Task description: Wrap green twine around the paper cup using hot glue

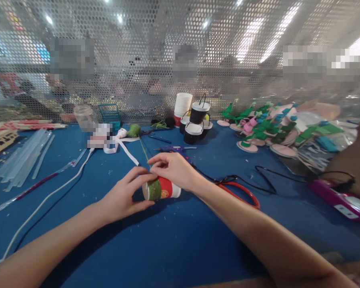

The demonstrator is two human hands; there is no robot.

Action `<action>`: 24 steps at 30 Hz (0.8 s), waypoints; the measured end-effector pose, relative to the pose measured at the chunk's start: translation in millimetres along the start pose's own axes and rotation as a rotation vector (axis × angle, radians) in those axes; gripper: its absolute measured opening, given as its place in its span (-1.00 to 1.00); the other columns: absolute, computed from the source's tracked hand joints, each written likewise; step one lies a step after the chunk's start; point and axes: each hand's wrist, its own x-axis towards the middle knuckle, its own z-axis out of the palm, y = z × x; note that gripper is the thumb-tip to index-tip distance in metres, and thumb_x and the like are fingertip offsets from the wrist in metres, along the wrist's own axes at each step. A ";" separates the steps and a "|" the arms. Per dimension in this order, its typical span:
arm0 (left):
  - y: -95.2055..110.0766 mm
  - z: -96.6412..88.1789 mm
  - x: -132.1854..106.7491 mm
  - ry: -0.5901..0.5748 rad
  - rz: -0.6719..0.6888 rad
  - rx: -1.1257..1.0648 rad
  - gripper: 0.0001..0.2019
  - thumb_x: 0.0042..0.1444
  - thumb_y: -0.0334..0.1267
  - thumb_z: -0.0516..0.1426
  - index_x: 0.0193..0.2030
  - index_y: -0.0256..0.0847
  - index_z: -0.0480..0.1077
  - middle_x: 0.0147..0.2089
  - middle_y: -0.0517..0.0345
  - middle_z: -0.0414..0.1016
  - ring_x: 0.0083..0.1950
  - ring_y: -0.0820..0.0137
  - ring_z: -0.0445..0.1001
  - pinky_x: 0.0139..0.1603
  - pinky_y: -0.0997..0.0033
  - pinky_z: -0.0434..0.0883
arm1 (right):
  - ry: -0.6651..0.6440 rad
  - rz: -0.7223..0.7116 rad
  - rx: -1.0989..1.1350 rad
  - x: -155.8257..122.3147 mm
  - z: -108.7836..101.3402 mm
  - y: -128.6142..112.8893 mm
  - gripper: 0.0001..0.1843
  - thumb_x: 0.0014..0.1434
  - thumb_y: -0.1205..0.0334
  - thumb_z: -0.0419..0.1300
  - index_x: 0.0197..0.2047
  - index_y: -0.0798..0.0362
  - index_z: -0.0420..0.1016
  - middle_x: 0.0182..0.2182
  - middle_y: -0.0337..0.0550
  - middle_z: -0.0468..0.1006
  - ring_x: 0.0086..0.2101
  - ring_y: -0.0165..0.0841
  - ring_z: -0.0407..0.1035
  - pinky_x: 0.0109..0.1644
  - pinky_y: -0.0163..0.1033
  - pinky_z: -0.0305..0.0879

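Observation:
A red and white paper cup [167,188] lies on its side between my hands, with green yarn wrapped around its left part. My left hand [127,192] grips the cup's left end, fingers over the top and thumb below. Above the cup, my right hand [174,168] pinches the green yarn [144,150] close to the left fingertips. That strand runs back to a green yarn ball [134,131]. The fingertips of both hands nearly meet, and part of the cup's upper side is hidden behind them.
Behind are a blue glue gun [175,149], stacked white cups [183,105] and small black buckets [198,114]. Glue sticks [27,156] lie left; green and pink crafts [267,128] and a purple power strip [339,200] lie right. A white cable [51,194] crosses the blue table [180,244].

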 end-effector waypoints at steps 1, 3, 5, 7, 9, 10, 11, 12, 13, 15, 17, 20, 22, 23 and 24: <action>0.3 0.0 0.3 -0.003 -0.014 -0.017 -0.57 0.02 -0.24 0.15 0.05 -0.13 0.17 0.00 -0.01 0.22 0.03 0.25 0.31 0.02 0.26 0.37 | 0.001 0.004 -0.009 0.9 0.5 1.2 -0.84 -0.05 0.44 0.16 -0.32 0.15 0.45 -0.54 -0.25 0.48 -0.46 -0.45 0.38 -0.34 -0.31 0.32; 0.8 0.1 1.5 -0.007 -0.070 -0.078 -0.58 -0.02 -0.25 0.18 0.01 -0.14 0.21 -0.02 0.01 0.24 0.01 0.25 0.31 0.02 0.24 0.37 | 0.031 0.004 -0.021 3.6 1.3 3.8 -0.84 -0.05 0.44 0.17 -0.31 0.17 0.45 -0.48 -0.19 0.50 -0.42 -0.44 0.39 -0.29 -0.30 0.32; 0.5 0.2 3.5 -0.002 -0.172 -0.210 -0.59 -0.06 -0.26 0.19 -0.03 -0.16 0.25 -0.05 0.02 0.24 -0.01 0.25 0.32 0.00 0.23 0.37 | 0.093 -0.008 0.004 6.8 1.1 5.8 -0.85 -0.01 0.41 0.16 -0.30 0.17 0.44 -0.38 -0.14 0.52 -0.35 -0.43 0.39 -0.21 -0.29 0.31; -1.3 -0.2 6.0 0.024 -0.318 -0.427 -0.59 -0.10 -0.26 0.20 -0.06 -0.19 0.26 -0.08 0.03 0.26 -0.05 0.27 0.34 -0.05 0.25 0.39 | 0.167 -0.015 0.042 9.0 -0.7 6.0 -0.86 0.05 0.37 0.12 -0.27 0.17 0.43 -0.31 -0.11 0.52 -0.29 -0.43 0.39 -0.16 -0.28 0.30; -4.0 -1.2 8.6 0.058 -0.500 -0.677 -0.57 -0.12 -0.24 0.22 -0.07 -0.22 0.25 -0.13 0.06 0.32 -0.13 0.31 0.38 -0.12 0.28 0.40 | 0.220 -0.011 0.051 9.0 -3.6 4.2 -0.84 0.09 0.32 0.09 -0.26 0.16 0.43 -0.28 -0.09 0.52 -0.26 -0.41 0.39 -0.15 -0.27 0.30; -5.4 -1.9 9.8 0.074 -0.591 -0.791 -0.56 -0.12 -0.23 0.23 -0.08 -0.23 0.24 -0.16 0.08 0.36 -0.18 0.33 0.40 -0.16 0.30 0.40 | 0.228 -0.011 0.039 7.9 -5.1 2.8 -0.83 0.11 0.29 0.08 -0.24 0.16 0.42 -0.28 -0.08 0.52 -0.26 -0.40 0.39 -0.16 -0.26 0.31; -6.5 -2.8 10.9 0.098 -0.664 -0.880 -0.56 -0.13 -0.22 0.24 -0.08 -0.23 0.24 -0.18 0.09 0.38 -0.22 0.36 0.41 -0.19 0.34 0.39 | 0.224 -0.017 0.022 6.2 -6.5 1.2 -0.80 0.11 0.25 0.08 -0.23 0.17 0.42 -0.27 -0.07 0.52 -0.26 -0.38 0.40 -0.17 -0.24 0.31; -7.4 -3.6 11.9 0.137 -0.714 -0.957 -0.56 -0.14 -0.21 0.25 -0.10 -0.24 0.26 -0.19 0.11 0.40 -0.24 0.39 0.41 -0.20 0.37 0.37 | 0.206 -0.030 -0.002 4.2 -7.8 -0.6 -0.76 0.12 0.22 0.08 -0.20 0.18 0.42 -0.26 -0.05 0.51 -0.25 -0.36 0.39 -0.16 -0.22 0.31; -7.7 -4.3 12.8 0.176 -0.751 -1.019 -0.57 -0.16 -0.21 0.27 -0.13 -0.24 0.28 -0.20 0.12 0.41 -0.25 0.41 0.41 -0.21 0.40 0.36 | 0.180 -0.048 -0.031 1.8 -8.7 -2.2 -0.71 0.11 0.18 0.09 -0.15 0.19 0.41 -0.24 -0.03 0.50 -0.23 -0.33 0.39 -0.15 -0.19 0.31; -7.3 -5.3 14.4 0.244 -0.791 -1.108 -0.59 -0.21 -0.21 0.30 -0.19 -0.26 0.33 -0.22 0.14 0.42 -0.26 0.44 0.40 -0.22 0.43 0.34 | 0.124 -0.079 -0.105 -2.8 -9.6 -5.1 -0.58 0.09 0.11 0.12 -0.05 0.20 0.35 -0.17 0.04 0.47 -0.16 -0.27 0.37 -0.11 -0.13 0.30; -5.9 -5.6 15.6 0.269 -0.822 -1.155 -0.58 -0.25 -0.19 0.32 -0.23 -0.28 0.36 -0.23 0.14 0.42 -0.26 0.44 0.40 -0.23 0.44 0.34 | 0.077 -0.087 -0.176 -6.3 -9.0 -7.0 -0.46 0.04 0.07 0.17 0.03 0.19 0.29 -0.08 0.08 0.41 -0.09 -0.20 0.33 -0.06 -0.08 0.28; -4.1 -5.3 16.1 0.275 -0.835 -1.174 -0.57 -0.27 -0.16 0.34 -0.24 -0.29 0.37 -0.24 0.14 0.42 -0.26 0.43 0.40 -0.23 0.42 0.34 | 0.047 -0.093 -0.231 -8.3 -5.6 -7.0 -0.40 -0.01 0.07 0.20 0.07 0.17 0.24 0.00 0.10 0.34 -0.01 -0.17 0.26 -0.01 -0.03 0.25; -3.9 -4.9 15.5 0.274 -0.833 -1.174 -0.57 -0.27 -0.14 0.34 -0.25 -0.28 0.38 -0.24 0.13 0.42 -0.26 0.42 0.40 -0.23 0.41 0.34 | 0.058 -0.094 -0.233 -8.1 -2.2 -4.9 -0.39 -0.01 0.08 0.20 0.07 0.17 0.22 0.03 0.12 0.32 0.01 -0.17 0.24 0.02 -0.03 0.23; -4.2 -4.6 15.0 0.272 -0.832 -1.173 -0.57 -0.26 -0.13 0.33 -0.24 -0.28 0.37 -0.24 0.14 0.42 -0.26 0.42 0.40 -0.23 0.41 0.34 | 0.066 -0.091 -0.231 -7.9 -0.4 -3.4 -0.39 0.00 0.09 0.20 0.08 0.18 0.21 0.03 0.13 0.30 0.01 -0.18 0.24 0.03 -0.03 0.22; -4.7 -4.2 14.4 0.269 -0.831 -1.170 -0.57 -0.26 -0.13 0.33 -0.24 -0.28 0.37 -0.24 0.14 0.42 -0.26 0.42 0.40 -0.23 0.41 0.33 | 0.076 -0.084 -0.226 -7.7 1.3 -1.8 -0.38 0.00 0.10 0.20 0.09 0.18 0.19 0.04 0.13 0.29 0.00 -0.18 0.25 0.03 -0.02 0.22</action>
